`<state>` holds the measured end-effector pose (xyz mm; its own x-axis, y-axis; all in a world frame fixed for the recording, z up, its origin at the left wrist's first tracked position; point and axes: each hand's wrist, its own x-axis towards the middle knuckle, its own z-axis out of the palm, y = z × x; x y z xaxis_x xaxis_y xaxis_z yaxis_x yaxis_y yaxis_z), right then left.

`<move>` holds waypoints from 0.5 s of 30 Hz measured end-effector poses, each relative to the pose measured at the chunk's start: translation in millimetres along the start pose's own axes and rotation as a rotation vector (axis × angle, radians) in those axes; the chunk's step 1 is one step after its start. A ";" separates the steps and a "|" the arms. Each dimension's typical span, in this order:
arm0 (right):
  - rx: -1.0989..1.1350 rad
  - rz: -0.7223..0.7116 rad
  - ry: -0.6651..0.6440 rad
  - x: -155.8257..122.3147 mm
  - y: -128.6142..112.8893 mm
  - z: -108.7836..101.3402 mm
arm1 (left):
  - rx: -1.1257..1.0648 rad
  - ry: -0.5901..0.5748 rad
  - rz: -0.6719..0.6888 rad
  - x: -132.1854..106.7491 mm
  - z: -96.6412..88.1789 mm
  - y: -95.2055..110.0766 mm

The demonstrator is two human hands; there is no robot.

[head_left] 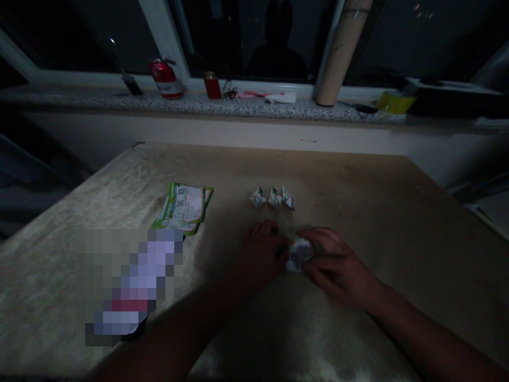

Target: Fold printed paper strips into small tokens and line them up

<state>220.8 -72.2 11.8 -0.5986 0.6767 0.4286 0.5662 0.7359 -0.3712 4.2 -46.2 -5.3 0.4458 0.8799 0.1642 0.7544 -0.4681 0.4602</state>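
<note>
A small white and green printed packet (299,255) lies between my two hands, low over the table or on it; I cannot tell which. My left hand (265,248) has its fingers curled and closed at the packet's left edge. On the other side, my right hand (338,262) grips the right edge between thumb and fingers. Beyond them, a left folded packet (258,197), a middle folded packet (274,198) and a right folded packet (288,198) sit in a row, each small and pointed. Flat green and white printed packets (185,207) overlap at the left.
A pixelated long object (139,281) lies left of my left forearm. Behind the table (350,185), the stone windowsill (191,106) bears a red can (165,79), a smaller red container (212,86), a cardboard tube (342,53) and a yellow item (395,102). The light is dim.
</note>
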 end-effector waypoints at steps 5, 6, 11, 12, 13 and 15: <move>-0.075 0.160 -0.022 0.5 11.4 7.1 | 0.002 -0.007 -0.002 -2.3 -0.5 -1.4; -0.087 0.181 -0.044 0.4 11.0 9.1 | 0.004 -0.015 0.003 -2.9 -0.9 -1.7; -0.126 0.273 -0.081 0.2 7.2 13.8 | -0.023 -0.048 0.009 -4.8 -6.4 -2.4; -0.129 0.283 -0.081 0.1 7.3 14.1 | -0.027 -0.057 0.010 -4.9 -7.6 -2.8; -0.129 0.293 -0.082 0.0 7.6 14.4 | -0.029 -0.067 0.011 -4.9 -8.7 -3.4; -0.123 0.312 -0.087 -0.4 8.7 15.6 | -0.026 -0.085 0.016 -4.8 -9.9 -5.3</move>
<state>217.1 -65.8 -4.5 -0.4287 0.8720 0.2360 0.7905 0.4886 -0.3693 -6.7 -47.1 0.1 0.4982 0.8616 0.0972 0.7346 -0.4790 0.4806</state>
